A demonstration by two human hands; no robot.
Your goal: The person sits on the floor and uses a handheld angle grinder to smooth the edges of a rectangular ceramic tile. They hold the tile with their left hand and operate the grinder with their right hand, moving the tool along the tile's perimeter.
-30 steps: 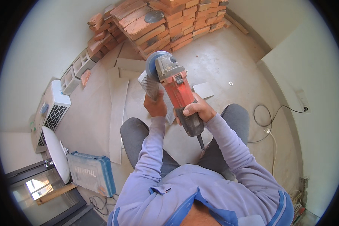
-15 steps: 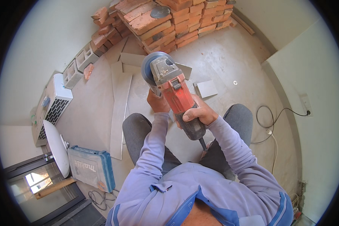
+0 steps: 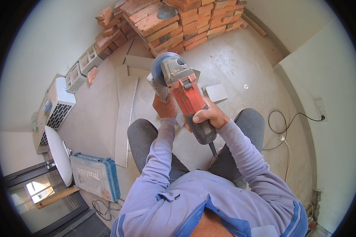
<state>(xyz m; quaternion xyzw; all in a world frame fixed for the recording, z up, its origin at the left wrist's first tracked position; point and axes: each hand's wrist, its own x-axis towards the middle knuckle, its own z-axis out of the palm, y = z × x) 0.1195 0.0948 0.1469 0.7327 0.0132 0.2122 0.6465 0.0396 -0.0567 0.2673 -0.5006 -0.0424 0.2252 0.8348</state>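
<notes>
My right hand is wrapped round the black rear body of a red and black angle grinder. The tool's grey head and round disc point away from me, up and to the left. Below the disc, my left hand grips a small grey piece of tile with a ribbed face. The disc overlaps the tile in view; whether they touch I cannot tell. Part of the left fingers is hidden behind the tile and the grinder.
Stacked red bricks stand ahead, with a loose disc on top. Grey tile strips and a square offcut lie on the floor. A blue tool case sits left; a cord runs to a right wall socket.
The grinder's head has shifted slightly to the right. More of the ribbed tile in my left hand shows beside and below the disc.
</notes>
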